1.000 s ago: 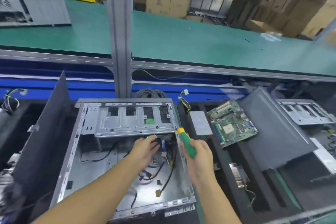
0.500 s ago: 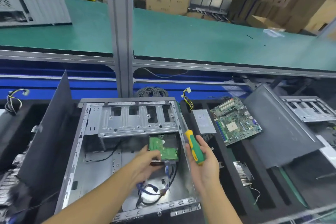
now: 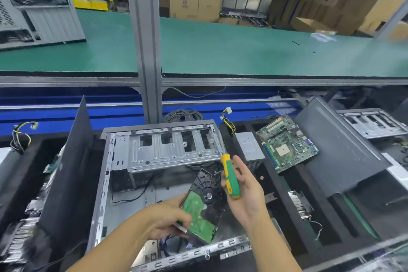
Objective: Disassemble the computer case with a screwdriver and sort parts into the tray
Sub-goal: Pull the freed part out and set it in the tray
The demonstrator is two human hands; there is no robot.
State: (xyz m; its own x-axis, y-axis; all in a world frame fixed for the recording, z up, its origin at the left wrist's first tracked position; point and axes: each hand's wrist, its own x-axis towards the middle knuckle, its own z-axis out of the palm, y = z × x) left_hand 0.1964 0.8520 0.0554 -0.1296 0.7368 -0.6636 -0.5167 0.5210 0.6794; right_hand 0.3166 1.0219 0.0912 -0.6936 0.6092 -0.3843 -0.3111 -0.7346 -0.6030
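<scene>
While the left hand gripped the hard drive and the right hand the screwdriver, placing the drive in the tray seemed next

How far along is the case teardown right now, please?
Done: circuit board and power supply lie in the tray. In hand: left hand holds the hard drive over the case; right hand holds the screwdriver. Left: sorting the drive, cables inside the case, the drive cage.

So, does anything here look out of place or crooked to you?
Only the sorting is untidy: the motherboard lies askew and seems propped on a tray divider, and the dark side panel to its right leans at a slant over the compartments. Nothing looks spilled or broken.
</scene>
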